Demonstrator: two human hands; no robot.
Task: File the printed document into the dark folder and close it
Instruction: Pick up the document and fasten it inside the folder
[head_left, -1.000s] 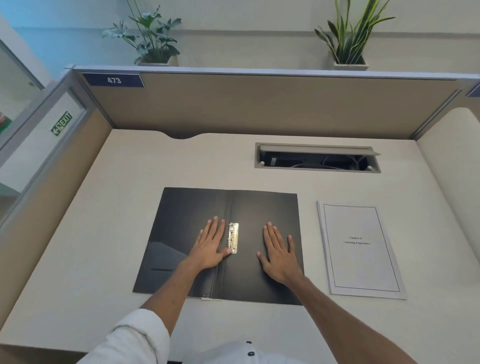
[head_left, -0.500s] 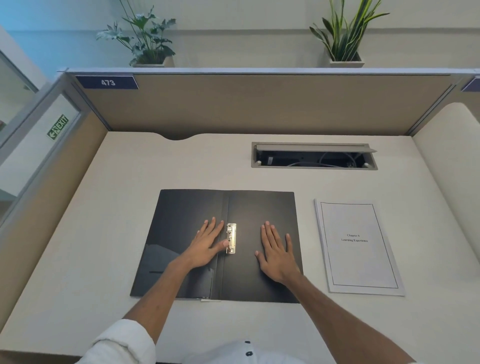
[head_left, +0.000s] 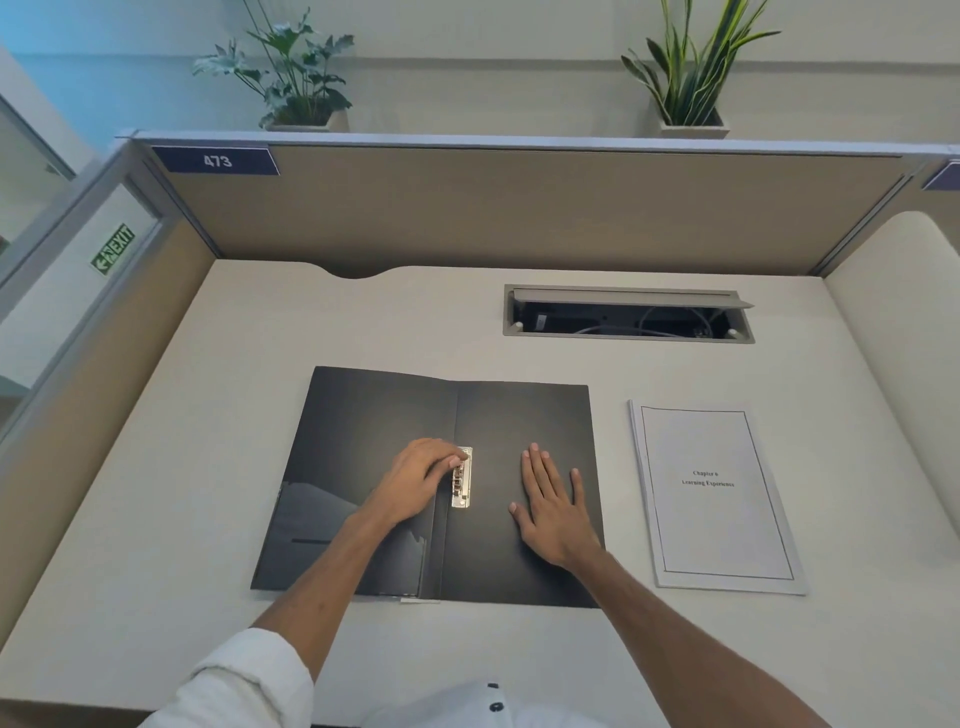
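Observation:
The dark folder (head_left: 519, 415) lies open and flat on the desk in front of me. A metal clip (head_left: 462, 478) runs along its spine. My left hand (head_left: 415, 480) rests on the left cover with curled fingers, its fingertips touching the upper part of the clip. My right hand (head_left: 553, 501) presses flat on the right cover, fingers spread and holding nothing. The printed document (head_left: 714, 496), a white stapled stack with a bordered title page, lies to the right of the folder, apart from it.
The pale desk (head_left: 208, 467) is enclosed by tan partition walls (head_left: 519, 208) at the back and left. An open cable tray (head_left: 628, 317) sits behind the folder. Two potted plants (head_left: 291, 78) stand on top of the partition. A curved white panel (head_left: 904, 322) bounds the right.
My left hand's fingers have curled from flat and moved onto the top of the metal clip. My right hand stays flat on the right cover.

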